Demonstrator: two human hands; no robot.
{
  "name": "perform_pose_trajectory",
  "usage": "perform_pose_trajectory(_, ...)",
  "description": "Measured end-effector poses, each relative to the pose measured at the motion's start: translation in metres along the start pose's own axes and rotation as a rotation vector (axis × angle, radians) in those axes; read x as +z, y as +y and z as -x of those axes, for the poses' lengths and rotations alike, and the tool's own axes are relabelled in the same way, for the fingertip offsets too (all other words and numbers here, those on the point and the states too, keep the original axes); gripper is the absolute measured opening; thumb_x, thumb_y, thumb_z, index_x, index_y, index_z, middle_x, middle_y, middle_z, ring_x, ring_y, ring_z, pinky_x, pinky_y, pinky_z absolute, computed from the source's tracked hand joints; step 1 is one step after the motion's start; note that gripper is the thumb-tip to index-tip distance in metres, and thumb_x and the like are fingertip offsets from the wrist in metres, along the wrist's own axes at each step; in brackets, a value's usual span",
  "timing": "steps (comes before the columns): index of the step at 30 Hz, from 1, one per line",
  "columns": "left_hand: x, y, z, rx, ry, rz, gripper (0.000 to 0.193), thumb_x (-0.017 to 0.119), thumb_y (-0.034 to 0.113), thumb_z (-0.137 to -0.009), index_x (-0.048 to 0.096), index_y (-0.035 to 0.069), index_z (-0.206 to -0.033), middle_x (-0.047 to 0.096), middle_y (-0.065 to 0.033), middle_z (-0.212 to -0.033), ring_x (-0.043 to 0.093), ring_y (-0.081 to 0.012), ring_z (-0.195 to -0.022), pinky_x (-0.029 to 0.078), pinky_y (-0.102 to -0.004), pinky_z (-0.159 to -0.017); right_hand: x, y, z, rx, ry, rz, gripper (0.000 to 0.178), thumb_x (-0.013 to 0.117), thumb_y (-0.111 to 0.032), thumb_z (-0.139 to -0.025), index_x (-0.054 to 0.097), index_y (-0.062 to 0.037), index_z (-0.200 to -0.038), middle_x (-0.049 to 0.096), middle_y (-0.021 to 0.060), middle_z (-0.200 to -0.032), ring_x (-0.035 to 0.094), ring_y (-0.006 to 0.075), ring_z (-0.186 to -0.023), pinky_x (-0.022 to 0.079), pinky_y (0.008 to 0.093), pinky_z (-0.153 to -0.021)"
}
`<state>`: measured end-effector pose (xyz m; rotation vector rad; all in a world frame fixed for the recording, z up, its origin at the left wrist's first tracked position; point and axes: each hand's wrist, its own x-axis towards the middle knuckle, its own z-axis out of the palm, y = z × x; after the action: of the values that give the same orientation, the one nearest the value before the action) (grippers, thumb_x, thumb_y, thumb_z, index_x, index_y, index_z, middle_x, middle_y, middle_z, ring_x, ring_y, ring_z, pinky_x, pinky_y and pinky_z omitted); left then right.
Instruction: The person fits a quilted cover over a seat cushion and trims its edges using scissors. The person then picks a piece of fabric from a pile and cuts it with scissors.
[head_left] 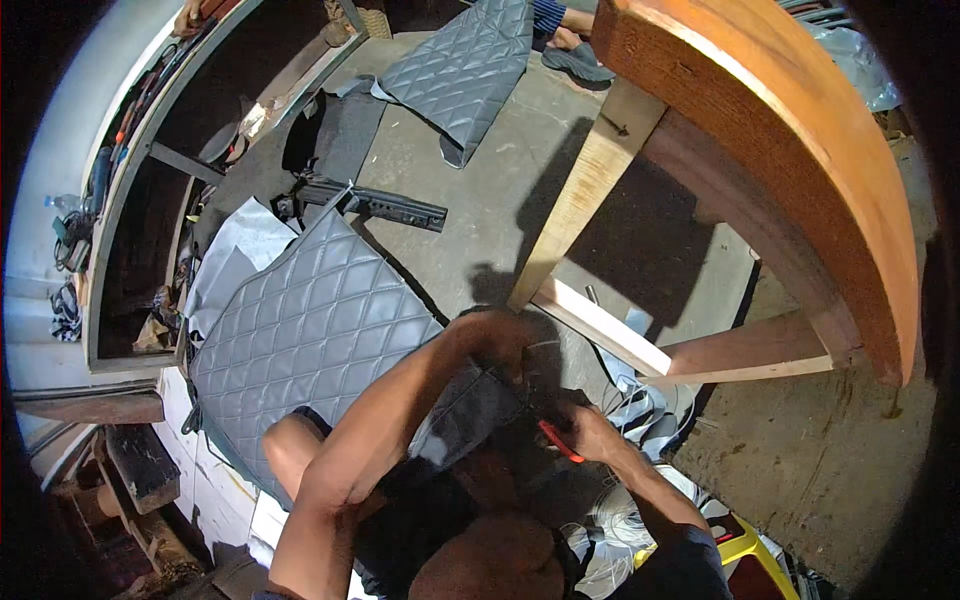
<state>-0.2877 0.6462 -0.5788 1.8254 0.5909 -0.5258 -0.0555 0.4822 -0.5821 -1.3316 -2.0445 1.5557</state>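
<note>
A grey quilted cover (300, 310), stitched in diamonds, lies on the left and runs across my lap. My left hand (495, 338) is bent over its right-hand end, fingers curled in at the edge; deep shadow hides the fingertips. Just below and to the right, my right hand (590, 430) is closed around a red-handled hand tool (560, 442). That tool's working end is lost in the dark, so its exact kind does not show. A pale thread-like line shows beside my left fingers.
To the right stands a curved wooden frame (800, 130) with pale struts (595, 180). Another quilted piece (465, 75) lies farther off, near a person's foot (565, 38). A black metal rail (390, 207), white strips (645, 410) and a yellow object (750, 555) are around me.
</note>
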Motion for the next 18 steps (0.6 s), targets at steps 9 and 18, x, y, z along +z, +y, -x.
perform_pose_trajectory(9,0.002,0.005,0.008,-0.076,0.003,-0.125,0.041,0.079,0.028,-0.075,0.074,0.005,-0.108,0.075,-0.0165,-0.102,0.071,-0.0306,-0.09,0.053,-0.0457,-0.08,0.011,-0.004,-0.028,0.042,-0.056,-0.04,0.05,0.088,-0.025,-0.076,0.062,0.0054,-0.106,0.07,0.0196,-0.093,0.07,0.028,-0.079,0.056,0.0391,-0.071)
perform_pose_trajectory(18,0.018,-0.012,-0.015,0.051,0.049,-0.182,0.033,0.08,0.023,-0.073,0.076,0.007,-0.102,0.075,-0.0151,-0.1,0.071,-0.0289,-0.09,0.055,-0.044,-0.081,0.014,0.01,-0.028,-0.053,-0.029,-0.017,0.051,0.085,-0.032,-0.08,0.064,-0.0026,-0.117,0.072,0.0195,-0.1,0.072,0.0287,-0.088,0.056,0.0401,-0.077)
